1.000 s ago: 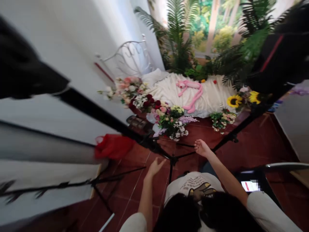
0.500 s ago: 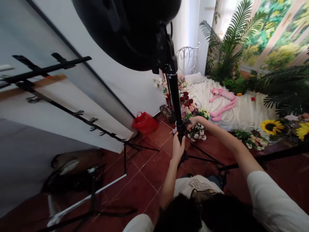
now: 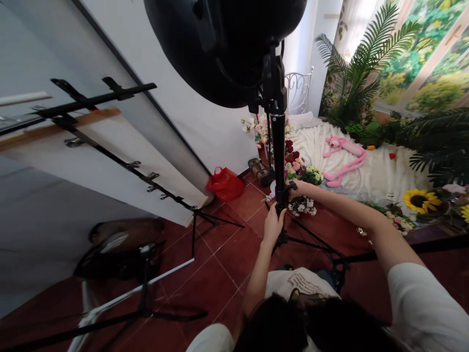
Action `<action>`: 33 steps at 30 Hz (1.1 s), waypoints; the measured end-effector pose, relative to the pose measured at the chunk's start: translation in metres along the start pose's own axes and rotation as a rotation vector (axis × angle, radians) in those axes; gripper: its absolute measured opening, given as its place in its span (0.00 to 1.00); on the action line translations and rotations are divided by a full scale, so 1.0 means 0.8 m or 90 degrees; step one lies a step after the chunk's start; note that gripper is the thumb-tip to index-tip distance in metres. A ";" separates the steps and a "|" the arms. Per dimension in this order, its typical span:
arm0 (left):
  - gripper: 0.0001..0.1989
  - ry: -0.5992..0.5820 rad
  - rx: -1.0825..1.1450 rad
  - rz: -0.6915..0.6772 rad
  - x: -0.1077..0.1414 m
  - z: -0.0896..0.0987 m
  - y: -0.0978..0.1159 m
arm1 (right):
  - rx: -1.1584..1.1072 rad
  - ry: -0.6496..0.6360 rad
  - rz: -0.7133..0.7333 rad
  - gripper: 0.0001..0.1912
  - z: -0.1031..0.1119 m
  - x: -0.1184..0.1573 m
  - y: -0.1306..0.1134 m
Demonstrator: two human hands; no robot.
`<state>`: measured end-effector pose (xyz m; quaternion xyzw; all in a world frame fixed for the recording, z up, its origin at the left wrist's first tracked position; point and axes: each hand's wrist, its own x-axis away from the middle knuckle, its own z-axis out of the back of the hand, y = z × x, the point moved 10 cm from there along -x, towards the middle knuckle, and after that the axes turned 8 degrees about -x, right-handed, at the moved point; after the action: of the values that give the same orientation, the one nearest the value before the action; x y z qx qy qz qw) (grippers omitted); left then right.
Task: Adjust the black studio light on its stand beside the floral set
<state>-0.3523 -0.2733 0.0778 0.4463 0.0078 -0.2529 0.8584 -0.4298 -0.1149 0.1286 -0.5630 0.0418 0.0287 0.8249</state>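
Observation:
A black light stand [image 3: 279, 156] rises in front of me, with a large round black lamp head [image 3: 223, 58] at its top. My left hand [image 3: 274, 224] is wrapped round the pole just below its black collar. Slightly higher and on the right side, my right hand [image 3: 298, 189] grips the stand at the collar, beside a small locking knob [image 3: 292, 185]. Its fingertips are partly hidden behind the pole. Below my hands the tripod legs [image 3: 311, 243] spread over the red tiles.
On the left stands a backdrop frame [image 3: 117, 159] with metal clips. A red bag [image 3: 226, 184] sits by the wall. To the right are a draped white cloth [image 3: 381, 171], a pink plush toy [image 3: 346, 146], sunflowers [image 3: 421, 201] and palm leaves [image 3: 366, 63]. A dark bar [image 3: 403, 250] crosses at right.
My view has shifted, so the stand and surroundings appear further right. The right hand sits closer against the collar, its fingers now more behind the pole. The left hand keeps its hold.

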 end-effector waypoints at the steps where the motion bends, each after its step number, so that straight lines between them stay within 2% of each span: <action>1: 0.24 0.004 -0.004 -0.003 0.000 0.001 0.001 | 0.034 -0.015 0.005 0.11 -0.004 0.013 0.002; 4: 0.24 0.009 -0.013 0.003 0.001 0.001 0.000 | 0.150 -0.019 0.043 0.08 -0.017 0.061 0.007; 6: 0.24 0.006 -0.014 0.008 0.001 -0.001 -0.003 | 0.172 0.038 0.069 0.06 -0.021 0.092 0.007; 9: 0.24 0.012 -0.016 0.001 0.001 -0.001 -0.005 | 0.143 0.143 0.096 0.15 -0.025 0.129 0.008; 12: 0.24 0.017 -0.023 -0.003 0.001 -0.002 -0.008 | 0.126 0.203 0.094 0.17 -0.030 0.147 0.010; 18: 0.24 0.009 -0.019 0.001 0.000 -0.005 -0.014 | 0.158 0.226 0.064 0.09 -0.039 0.167 0.016; 21: 0.24 0.003 -0.026 0.003 0.000 -0.006 -0.015 | 0.122 0.291 0.116 0.17 -0.040 0.182 -0.002; 24: 0.22 0.004 -0.013 -0.015 0.000 -0.006 -0.013 | 0.147 0.323 0.145 0.26 -0.053 0.174 -0.025; 27: 0.22 0.001 0.009 -0.036 0.000 -0.008 -0.012 | 0.178 0.333 0.115 0.18 -0.066 0.143 -0.033; 30: 0.25 -0.001 0.045 -0.054 0.000 -0.010 -0.008 | 0.123 0.355 0.036 0.11 -0.066 0.110 -0.025; 33: 0.28 0.026 0.102 -0.062 -0.003 -0.003 0.000 | -0.006 0.405 -0.077 0.15 -0.056 0.094 -0.017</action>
<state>-0.3538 -0.2705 0.0767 0.5179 0.0266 -0.2852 0.8060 -0.3550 -0.1614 0.1171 -0.5492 0.2640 -0.1973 0.7680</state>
